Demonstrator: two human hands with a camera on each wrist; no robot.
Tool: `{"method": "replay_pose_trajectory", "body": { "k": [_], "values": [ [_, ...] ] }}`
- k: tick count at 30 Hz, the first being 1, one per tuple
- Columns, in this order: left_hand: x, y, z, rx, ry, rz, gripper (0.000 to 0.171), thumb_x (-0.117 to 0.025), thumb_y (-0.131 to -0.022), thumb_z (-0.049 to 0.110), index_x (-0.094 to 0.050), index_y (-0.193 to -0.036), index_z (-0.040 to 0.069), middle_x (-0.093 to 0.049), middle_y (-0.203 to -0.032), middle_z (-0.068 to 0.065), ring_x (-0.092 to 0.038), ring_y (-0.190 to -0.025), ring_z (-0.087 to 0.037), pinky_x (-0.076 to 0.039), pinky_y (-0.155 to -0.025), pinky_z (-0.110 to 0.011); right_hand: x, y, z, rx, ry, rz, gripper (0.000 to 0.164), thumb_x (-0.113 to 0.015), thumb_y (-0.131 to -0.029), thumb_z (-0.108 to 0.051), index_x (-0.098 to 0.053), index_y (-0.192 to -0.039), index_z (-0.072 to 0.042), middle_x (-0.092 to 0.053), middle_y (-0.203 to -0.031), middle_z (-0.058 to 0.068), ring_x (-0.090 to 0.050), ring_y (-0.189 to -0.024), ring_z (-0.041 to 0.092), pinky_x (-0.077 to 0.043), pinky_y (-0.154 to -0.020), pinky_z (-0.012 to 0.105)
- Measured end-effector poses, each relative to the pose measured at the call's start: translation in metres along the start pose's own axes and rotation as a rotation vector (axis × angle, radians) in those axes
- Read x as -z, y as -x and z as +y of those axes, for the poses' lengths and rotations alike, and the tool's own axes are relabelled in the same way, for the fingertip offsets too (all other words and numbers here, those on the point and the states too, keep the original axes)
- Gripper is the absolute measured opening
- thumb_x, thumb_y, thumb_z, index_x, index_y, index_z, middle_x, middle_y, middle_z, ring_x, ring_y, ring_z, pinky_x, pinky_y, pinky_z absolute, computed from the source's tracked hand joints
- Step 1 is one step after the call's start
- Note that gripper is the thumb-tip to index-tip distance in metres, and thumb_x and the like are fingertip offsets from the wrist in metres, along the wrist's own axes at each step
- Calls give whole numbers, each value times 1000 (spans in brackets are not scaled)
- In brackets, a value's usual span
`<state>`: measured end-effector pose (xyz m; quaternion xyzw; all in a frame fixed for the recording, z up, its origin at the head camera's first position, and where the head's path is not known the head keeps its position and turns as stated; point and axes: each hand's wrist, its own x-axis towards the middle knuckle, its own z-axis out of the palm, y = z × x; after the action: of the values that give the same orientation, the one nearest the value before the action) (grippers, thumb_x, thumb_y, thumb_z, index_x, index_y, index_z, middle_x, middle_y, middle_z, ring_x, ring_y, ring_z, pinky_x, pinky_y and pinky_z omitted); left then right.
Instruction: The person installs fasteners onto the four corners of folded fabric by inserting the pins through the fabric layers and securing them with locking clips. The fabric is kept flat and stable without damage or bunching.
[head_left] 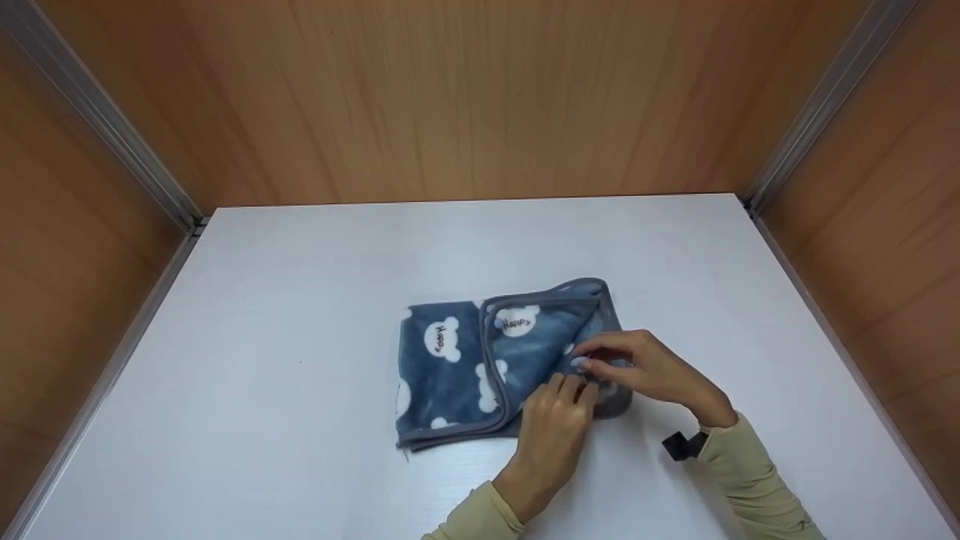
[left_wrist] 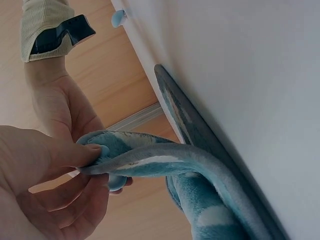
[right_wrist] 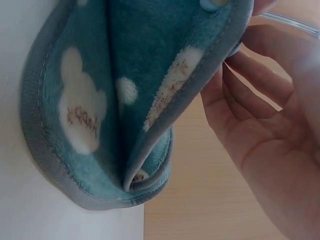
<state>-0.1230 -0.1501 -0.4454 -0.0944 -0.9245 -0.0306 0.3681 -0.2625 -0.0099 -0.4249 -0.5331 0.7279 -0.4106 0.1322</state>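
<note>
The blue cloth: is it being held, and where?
The left hand pinches the blue cloth by its grey-trimmed edge; whether the right hand does is unclear.

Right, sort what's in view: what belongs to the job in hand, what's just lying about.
In the job:
blue bear-print cloth
left hand, pinching its edge
right hand, at that edge
light-blue piece there

Lying about:
another light-blue piece, away from both hands, perhaps a spare
wood panels, just surroundings
</note>
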Motion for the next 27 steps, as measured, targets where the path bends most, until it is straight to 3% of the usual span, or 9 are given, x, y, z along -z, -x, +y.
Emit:
{"method": "replay_pose_trajectory", "body": {
  "k": [9,17,22,27],
  "values": [
    [0,0,-2,11,29,17,16,-77,-75,7,-67,-86,12,-60,-82,-2,-56,-73,-14,-47,-56,-23,5,-5,-29,50,-34,-22,24,-61,-89,1,-67,-111,-8,-68,-102,11,-65,-87,22,-52,-73,27],
    [0,0,-4,59,95,33,20,-77,-72,1,-68,-86,13,-61,-81,-1,-55,-71,-13,-49,-56,-24,8,-4,-31,96,-37,-88,23,-60,-89,3,-67,-111,-3,-68,-102,12,-65,-82,17,-52,-69,27],
    [0,-2,-6,91,105,69,16,-76,-74,4,-67,-84,12,-60,-74,0,-55,-66,-13,-47,-53,-25,10,-3,-33,78,-47,-91,27,-57,-92,2,-66,-116,-6,-67,-105,12,-65,-84,20,-51,-70,26],
    [1,-5,-9,161,128,61,17,-80,-74,14,-69,-87,12,-62,-75,1,-56,-66,-13,-47,-51,-25,11,1,-22,-8,-34,-77,23,-58,-94,-7,-64,-116,-7,-66,-107,5,-63,-93,19,-50,-79,28]
  ]
}}
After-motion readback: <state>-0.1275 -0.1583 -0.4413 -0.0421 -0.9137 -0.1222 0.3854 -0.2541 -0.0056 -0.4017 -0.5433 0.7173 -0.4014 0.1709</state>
